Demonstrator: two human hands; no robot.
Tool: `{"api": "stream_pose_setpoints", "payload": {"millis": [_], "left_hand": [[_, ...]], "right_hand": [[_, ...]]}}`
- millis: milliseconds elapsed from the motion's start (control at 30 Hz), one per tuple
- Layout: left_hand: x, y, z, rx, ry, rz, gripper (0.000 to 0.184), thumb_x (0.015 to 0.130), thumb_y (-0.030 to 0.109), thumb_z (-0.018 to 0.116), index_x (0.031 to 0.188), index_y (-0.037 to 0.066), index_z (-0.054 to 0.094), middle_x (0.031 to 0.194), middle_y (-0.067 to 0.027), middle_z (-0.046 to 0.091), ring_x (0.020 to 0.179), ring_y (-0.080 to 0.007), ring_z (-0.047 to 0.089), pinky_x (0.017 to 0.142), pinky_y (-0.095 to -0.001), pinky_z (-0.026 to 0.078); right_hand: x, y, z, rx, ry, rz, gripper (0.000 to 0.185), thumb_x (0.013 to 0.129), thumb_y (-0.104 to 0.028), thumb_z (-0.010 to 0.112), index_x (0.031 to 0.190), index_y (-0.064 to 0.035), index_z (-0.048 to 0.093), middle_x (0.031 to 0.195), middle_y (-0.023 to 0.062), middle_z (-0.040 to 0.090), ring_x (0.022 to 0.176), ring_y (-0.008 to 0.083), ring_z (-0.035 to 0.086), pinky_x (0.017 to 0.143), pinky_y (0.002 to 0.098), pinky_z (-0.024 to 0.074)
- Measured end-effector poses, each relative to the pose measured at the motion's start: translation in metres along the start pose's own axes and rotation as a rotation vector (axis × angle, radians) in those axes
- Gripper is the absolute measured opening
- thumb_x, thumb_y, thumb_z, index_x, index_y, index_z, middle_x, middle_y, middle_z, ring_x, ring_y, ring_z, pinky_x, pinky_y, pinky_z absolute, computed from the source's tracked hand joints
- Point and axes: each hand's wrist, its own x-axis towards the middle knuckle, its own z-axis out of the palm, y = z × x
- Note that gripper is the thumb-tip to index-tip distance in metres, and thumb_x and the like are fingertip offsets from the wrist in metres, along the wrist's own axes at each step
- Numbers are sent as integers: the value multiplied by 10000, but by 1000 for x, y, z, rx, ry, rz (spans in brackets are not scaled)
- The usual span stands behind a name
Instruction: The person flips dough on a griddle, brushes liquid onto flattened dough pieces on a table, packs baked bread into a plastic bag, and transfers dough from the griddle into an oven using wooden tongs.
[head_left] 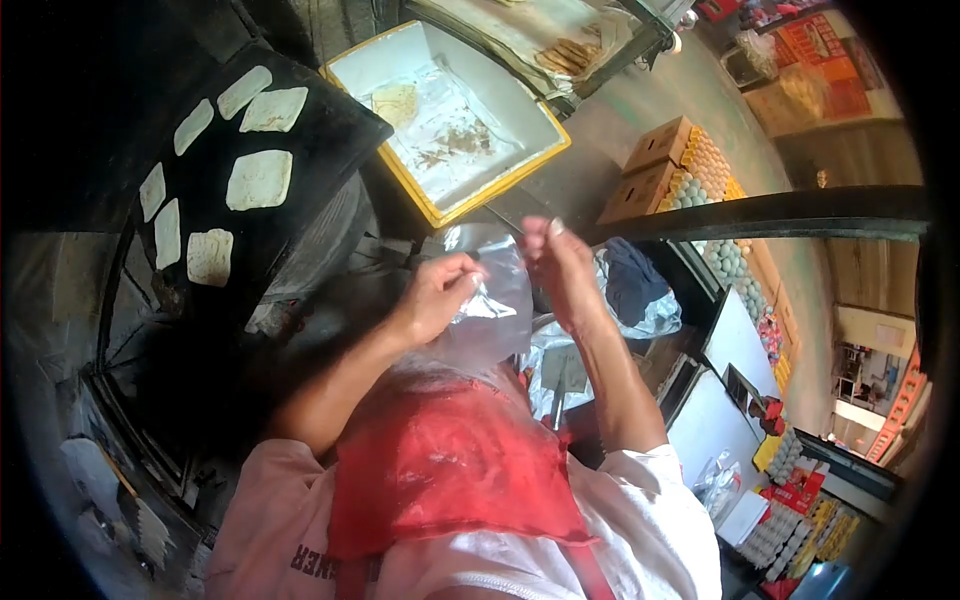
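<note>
My left hand is closed, thumb against fingers, on a clear plastic bag that hangs in front of the red apron. Light glints off the bag's creased film. Just right of the bag is my right hand, raised a little higher, its fingers curled in by the thumb. Whether those fingers grip the bag's edge or something small is not visible. Farther left, several pale flat dough pieces lie on a black griddle.
Beyond my hands stands a white foam box with a yellow rim, holding one flatbread and crumbs. Browned flatbreads lie on a tray behind it. To the right are a dark cloth, egg trays and a black bar.
</note>
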Motion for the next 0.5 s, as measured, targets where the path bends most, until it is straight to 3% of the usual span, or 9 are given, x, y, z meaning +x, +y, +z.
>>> {"api": "stream_pose_setpoints", "payload": {"millis": [67,100,167,200,267,300,433,500], "left_hand": [[4,-1,1,-32,21,48,135,930,55,546,1037,-3,604,812,12,605,713,-33,495,621,-211,419],[4,1,2,-54,23,26,182,930,47,538,1102,4,580,815,6,610,713,-36,498,624,-214,424],[4,10,2,21,-31,40,339,950,48,524,1287,32,487,768,29,566,687,-18,452,623,-180,393],[3,13,1,26,-33,48,339,950,48,524,1287,32,487,768,29,566,687,-18,452,623,-180,393],[0,19,0,235,-101,59,432,940,55,547,1359,50,444,739,33,553,665,-18,439,609,-190,390],[-1,27,1,233,-102,72,485,925,62,576,1385,53,421,719,33,547,646,-22,437,595,-200,387],[3,18,-1,196,-41,134,435,904,63,615,1316,52,474,739,33,553,687,-30,477,615,-208,402],[7,14,-5,143,-33,69,225,917,91,608,1133,39,569,761,26,562,709,-35,494,627,-213,411]], "right_hand": [[-12,6,-1,16,-146,140,579,930,-497,549,1194,17,580,1088,99,643,997,201,599,912,349,456],[-14,10,1,15,-146,141,579,930,-497,549,1194,17,580,1088,99,643,997,201,599,912,349,456],[-14,15,8,-18,-237,56,368,907,-316,657,1102,-4,659,950,26,672,855,91,601,759,253,486],[-13,14,10,-18,-238,46,368,907,-316,657,1102,-4,659,950,26,672,855,91,601,759,253,486],[-10,9,14,-195,-208,55,255,877,-190,700,1057,-10,681,897,14,676,798,75,594,717,227,480],[-7,13,14,-139,-191,19,178,870,-140,705,1000,-19,696,866,2,675,753,64,580,670,223,472],[-1,14,7,-121,-93,44,129,870,-145,708,937,-35,699,824,-16,670,696,52,566,608,222,453],[-1,14,14,-65,-94,26,133,871,-153,708,937,-37,700,819,-16,671,692,55,569,610,223,454]]}}
